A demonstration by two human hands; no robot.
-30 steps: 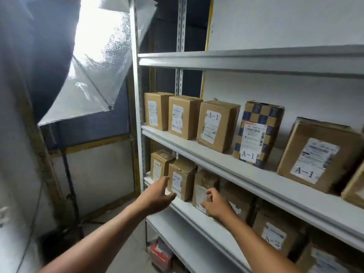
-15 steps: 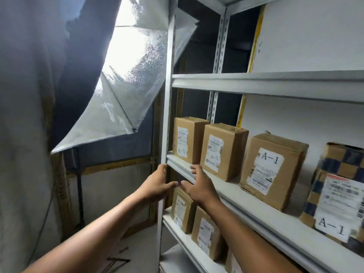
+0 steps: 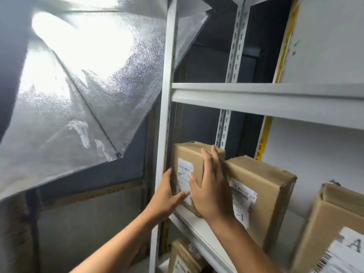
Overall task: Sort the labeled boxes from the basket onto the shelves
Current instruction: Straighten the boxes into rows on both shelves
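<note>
The leftmost cardboard box (image 3: 189, 154) with a white label stands upright at the left end of the middle shelf (image 3: 199, 227). My left hand (image 3: 167, 196) lies on its left edge and lower front. My right hand (image 3: 212, 188) is pressed flat, fingers apart, against its right front edge, where it meets the second box (image 3: 264, 186). Both hands clasp the leftmost box between them. A third labeled box (image 3: 334, 229) stands at the far right. The basket is out of view.
A white metal upright (image 3: 164, 115) frames the rack's left side, with the empty upper shelf (image 3: 266, 101) above. A silver photo reflector (image 3: 78, 75) hangs to the left. Another labeled box (image 3: 183, 257) sits on the shelf below.
The view has swung up and left. Both hands rose from the lower shelf's boxes to the middle shelf and now close on the leftmost box.
</note>
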